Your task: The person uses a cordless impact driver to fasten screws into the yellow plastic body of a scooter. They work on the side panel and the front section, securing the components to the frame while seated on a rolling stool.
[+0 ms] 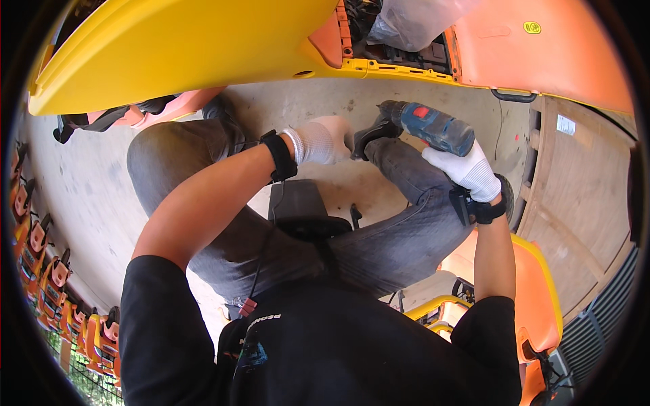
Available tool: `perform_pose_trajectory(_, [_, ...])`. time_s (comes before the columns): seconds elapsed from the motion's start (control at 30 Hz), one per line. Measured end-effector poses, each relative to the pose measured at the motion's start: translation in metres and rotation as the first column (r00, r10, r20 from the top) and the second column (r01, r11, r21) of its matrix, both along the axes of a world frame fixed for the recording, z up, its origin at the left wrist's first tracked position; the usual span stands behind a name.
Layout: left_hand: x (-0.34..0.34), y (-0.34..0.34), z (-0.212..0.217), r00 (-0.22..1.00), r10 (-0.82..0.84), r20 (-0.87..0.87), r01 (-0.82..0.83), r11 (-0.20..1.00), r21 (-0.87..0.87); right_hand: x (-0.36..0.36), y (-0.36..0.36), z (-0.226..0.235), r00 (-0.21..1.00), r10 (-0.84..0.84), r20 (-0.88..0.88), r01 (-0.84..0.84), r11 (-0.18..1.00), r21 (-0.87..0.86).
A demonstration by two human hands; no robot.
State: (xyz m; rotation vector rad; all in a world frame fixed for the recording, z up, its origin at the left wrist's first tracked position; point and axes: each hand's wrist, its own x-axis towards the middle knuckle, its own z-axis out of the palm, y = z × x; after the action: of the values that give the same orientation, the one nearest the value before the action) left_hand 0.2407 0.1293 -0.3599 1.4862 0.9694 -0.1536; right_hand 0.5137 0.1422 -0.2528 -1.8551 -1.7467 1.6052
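A blue cordless drill (437, 127) with a red patch is gripped in my white-gloved right hand (467, 168), its black chuck pointing left. My left hand (328, 140), also in a white glove, is closed in front of my lap; whatever it may hold is hidden by the fingers. The two hands are apart, with the drill's tip just above and right of the left fist. Beyond them spans a large yellow panel (183, 54) joined to an orange body panel (535, 51). Between these is an uncovered bay, a clear plastic bag (420, 24) lying over it.
My legs are bent and spread above a grey floor (291, 101), around a black seat-like block (298, 206). A wooden panel (569, 196) stands at right. Orange and yellow shells (542, 298) are by my right elbow. Several orange machines (57, 277) line the far left.
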Motion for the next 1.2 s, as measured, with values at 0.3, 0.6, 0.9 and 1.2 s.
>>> perform_pose_trajectory(0.3, [-0.005, 0.001, -0.009, 0.959, 0.274, -0.074, -0.269, 0.96, 0.073, 0.002, -0.004, 0.007, 1.0, -0.008, -0.018, 0.008, 1.0, 0.009])
perform_pose_trajectory(0.6, [-0.004, 0.002, -0.027, 0.866, 0.383, -0.322, -0.321, 0.919, 0.23, -0.005, -0.003, -0.001, 0.999, 0.043, 0.003, -0.043, 0.998, 0.041])
perform_pose_trajectory(0.9, [0.018, -0.043, 0.007, 0.844, -0.465, -0.266, 0.521, 0.83, 0.202, -0.016, 0.009, -0.034, 0.982, 0.155, 0.112, -0.158, 0.987, 0.018])
perform_pose_trajectory(1.2, [0.018, -0.061, 0.017, 0.713, -0.647, -0.268, 0.7, 0.675, 0.234, -0.018, 0.031, -0.119, 0.948, 0.254, 0.193, -0.243, 0.967, -0.08])
